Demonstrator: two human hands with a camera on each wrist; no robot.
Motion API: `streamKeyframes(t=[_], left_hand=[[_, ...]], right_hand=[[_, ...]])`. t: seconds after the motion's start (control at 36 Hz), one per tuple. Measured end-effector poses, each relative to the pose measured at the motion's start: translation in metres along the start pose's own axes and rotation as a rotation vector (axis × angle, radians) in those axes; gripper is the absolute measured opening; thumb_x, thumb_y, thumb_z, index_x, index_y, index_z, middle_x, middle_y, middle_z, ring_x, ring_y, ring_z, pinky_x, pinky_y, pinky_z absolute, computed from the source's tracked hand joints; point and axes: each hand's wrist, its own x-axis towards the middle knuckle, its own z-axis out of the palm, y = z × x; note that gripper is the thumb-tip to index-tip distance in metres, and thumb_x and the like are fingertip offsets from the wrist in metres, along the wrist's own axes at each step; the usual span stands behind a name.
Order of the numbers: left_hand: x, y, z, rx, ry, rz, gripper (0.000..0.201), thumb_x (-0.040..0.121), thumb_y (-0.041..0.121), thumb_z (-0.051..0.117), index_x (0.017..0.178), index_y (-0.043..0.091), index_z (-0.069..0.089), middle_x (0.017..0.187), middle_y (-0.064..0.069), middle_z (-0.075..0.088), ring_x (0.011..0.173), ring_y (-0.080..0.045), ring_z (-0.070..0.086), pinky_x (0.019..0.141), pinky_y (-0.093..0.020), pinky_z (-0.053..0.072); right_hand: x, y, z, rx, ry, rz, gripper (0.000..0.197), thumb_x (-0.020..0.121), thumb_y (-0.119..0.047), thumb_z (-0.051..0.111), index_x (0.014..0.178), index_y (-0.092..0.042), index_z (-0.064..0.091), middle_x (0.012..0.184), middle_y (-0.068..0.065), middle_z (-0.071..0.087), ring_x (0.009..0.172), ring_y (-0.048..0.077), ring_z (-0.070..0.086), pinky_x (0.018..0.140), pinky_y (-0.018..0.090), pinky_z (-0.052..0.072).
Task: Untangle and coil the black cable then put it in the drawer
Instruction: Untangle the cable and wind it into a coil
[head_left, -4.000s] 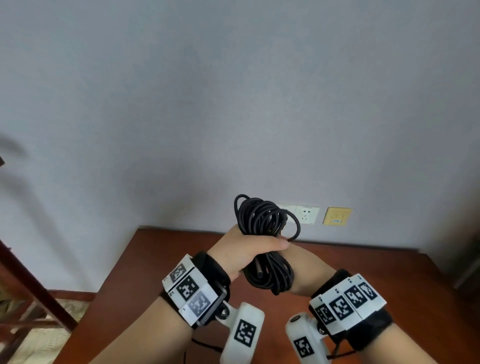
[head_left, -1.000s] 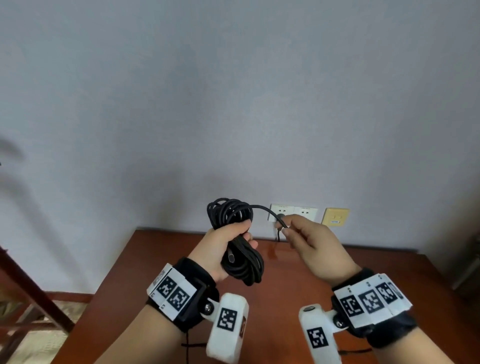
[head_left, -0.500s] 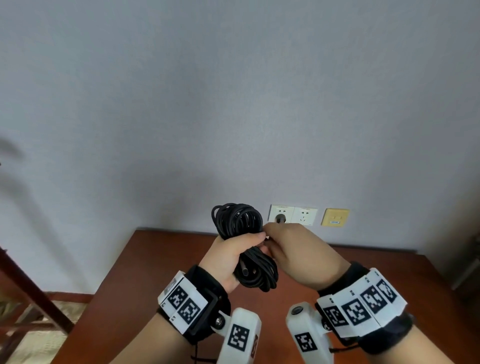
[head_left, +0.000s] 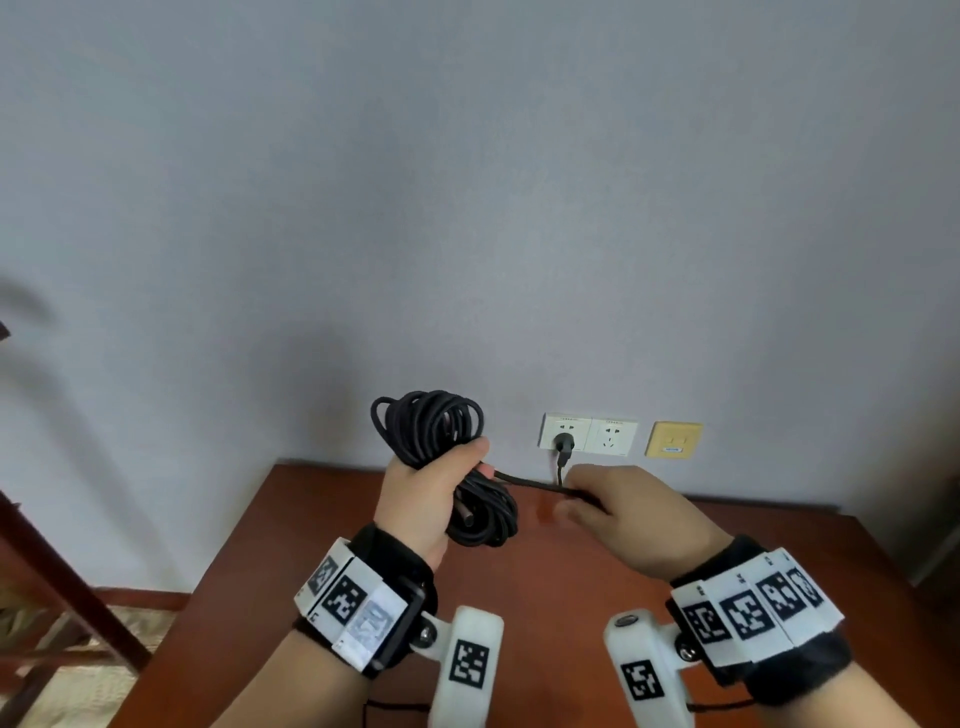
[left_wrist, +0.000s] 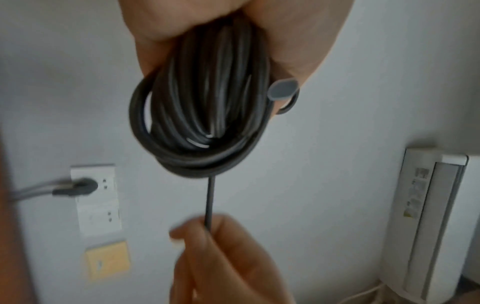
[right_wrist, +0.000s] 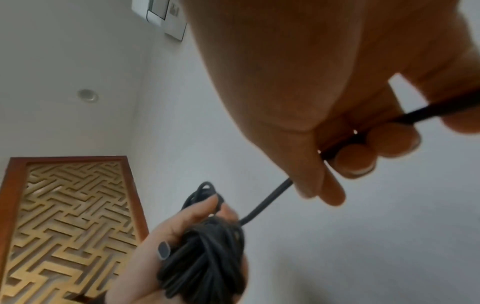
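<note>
My left hand (head_left: 431, 493) grips the middle of the coiled black cable (head_left: 431, 423), held upright above the brown table (head_left: 545, 582). Loops stick out above and below the fist, and one cut end (head_left: 467, 518) pokes out by the palm. A free strand (head_left: 524, 480) runs taut from the coil to my right hand (head_left: 613, 506), whose curled fingers hold it. The left wrist view shows the coil (left_wrist: 205, 115), its grey end (left_wrist: 283, 89) and the strand (left_wrist: 209, 201) entering the right hand (left_wrist: 221, 253). In the right wrist view the fingers (right_wrist: 355, 160) wrap the strand (right_wrist: 265, 202). No drawer is in view.
A white double socket (head_left: 589, 434) with a black plug (head_left: 563, 444) in it and a yellow plate (head_left: 674, 439) sit on the grey wall behind the table. A dark wooden chair frame (head_left: 62, 587) stands at left. A white air conditioner (left_wrist: 428, 226) stands by the wall.
Over the last half second my right hand has pulled away to the right of the coil, drawing the free strand out taut. The left hand still grips the coil, shifted slightly left.
</note>
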Motion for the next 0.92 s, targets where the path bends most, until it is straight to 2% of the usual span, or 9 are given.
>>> streamKeyframes(t=[0.17, 0.25, 0.33, 0.42, 0.53, 0.61, 0.69, 0.83, 0.92], left_hand=[[0.026, 0.004, -0.025, 0.376, 0.098, 0.157, 0.021, 0.07, 0.007, 0.074, 0.085, -0.004, 0.064, 0.071, -0.01, 0.063, 0.069, -0.024, 0.061, 0.061, -0.029, 0.047], [0.033, 0.003, -0.028, 0.755, -0.01, 0.204, 0.037, 0.069, 0.007, 0.072, 0.102, 0.011, 0.058, 0.083, 0.0, 0.061, 0.076, -0.015, 0.06, 0.062, -0.025, 0.047], [0.033, 0.006, -0.028, 1.087, -0.205, 0.231, 0.066, 0.064, 0.013, 0.075, 0.122, 0.021, 0.043, 0.097, 0.003, 0.06, 0.084, -0.012, 0.06, 0.072, -0.033, 0.055], [0.029, 0.008, -0.022, 1.306, -0.372, 0.246, 0.075, 0.063, 0.016, 0.08, 0.122, 0.023, 0.034, 0.093, -0.001, 0.06, 0.075, -0.018, 0.063, 0.062, -0.038, 0.055], [0.027, 0.004, -0.011, 1.616, -0.483, 0.316, 0.084, 0.056, 0.034, 0.089, 0.117, 0.025, 0.032, 0.1, 0.002, 0.06, 0.084, -0.019, 0.061, 0.069, -0.036, 0.052], [0.022, -0.002, -0.004, 1.71, -0.577, 0.296, 0.065, 0.062, 0.031, 0.084, 0.111, 0.021, 0.042, 0.1, 0.001, 0.062, 0.086, -0.02, 0.062, 0.075, -0.038, 0.054], [0.014, -0.006, 0.001, 1.784, -0.717, 0.313, 0.031, 0.077, 0.019, 0.069, 0.104, 0.016, 0.054, 0.091, 0.0, 0.061, 0.082, -0.018, 0.06, 0.072, -0.03, 0.051], [0.007, 0.0, 0.008, 1.712, -0.988, 0.511, 0.048, 0.069, 0.015, 0.067, 0.112, 0.025, 0.046, 0.09, 0.001, 0.06, 0.076, -0.02, 0.059, 0.064, -0.033, 0.049], [0.0, 0.003, 0.011, 1.515, -0.972, 0.433, 0.041, 0.067, 0.013, 0.068, 0.099, 0.033, 0.051, 0.079, 0.004, 0.061, 0.066, -0.012, 0.057, 0.059, -0.029, 0.047]], right_hand=[[-0.009, 0.02, -0.004, -0.092, 0.026, -0.037, 0.014, 0.098, -0.03, 0.043, 0.084, -0.031, 0.047, 0.074, -0.011, 0.053, 0.072, 0.009, 0.049, 0.063, 0.026, 0.035], [-0.008, 0.016, -0.004, -0.086, 0.047, -0.158, 0.016, 0.096, -0.029, 0.044, 0.085, -0.026, 0.056, 0.077, -0.01, 0.057, 0.073, 0.008, 0.051, 0.067, 0.025, 0.04], [-0.004, 0.012, -0.005, -0.094, 0.081, -0.254, 0.023, 0.094, -0.033, 0.042, 0.09, -0.022, 0.062, 0.078, -0.011, 0.055, 0.074, 0.009, 0.051, 0.067, 0.029, 0.041], [-0.002, 0.006, -0.01, -0.068, 0.126, -0.33, 0.027, 0.095, -0.036, 0.04, 0.089, -0.023, 0.063, 0.076, -0.013, 0.05, 0.072, 0.008, 0.05, 0.065, 0.028, 0.041], [0.001, -0.016, -0.017, -0.009, 0.115, -0.513, 0.028, 0.096, -0.037, 0.04, 0.091, -0.024, 0.063, 0.078, -0.015, 0.05, 0.073, 0.004, 0.049, 0.065, 0.018, 0.039], [0.007, -0.035, -0.022, -0.02, 0.111, -0.64, 0.022, 0.096, -0.034, 0.043, 0.09, -0.025, 0.062, 0.084, -0.023, 0.044, 0.075, -0.003, 0.04, 0.066, 0.01, 0.031], [0.017, -0.038, -0.028, -0.086, 0.121, -0.672, 0.032, 0.096, -0.039, 0.041, 0.089, -0.023, 0.068, 0.08, -0.014, 0.054, 0.076, 0.001, 0.046, 0.062, 0.014, 0.036], [0.033, -0.02, -0.034, 0.081, 0.131, -0.555, 0.032, 0.088, -0.046, 0.052, 0.081, -0.019, 0.068, 0.074, -0.01, 0.059, 0.07, 0.003, 0.053, 0.063, 0.018, 0.042], [0.036, -0.006, -0.023, 0.327, 0.097, -0.399, 0.022, 0.087, -0.034, 0.065, 0.069, -0.021, 0.06, 0.062, -0.004, 0.057, 0.056, 0.004, 0.05, 0.056, 0.017, 0.039]])
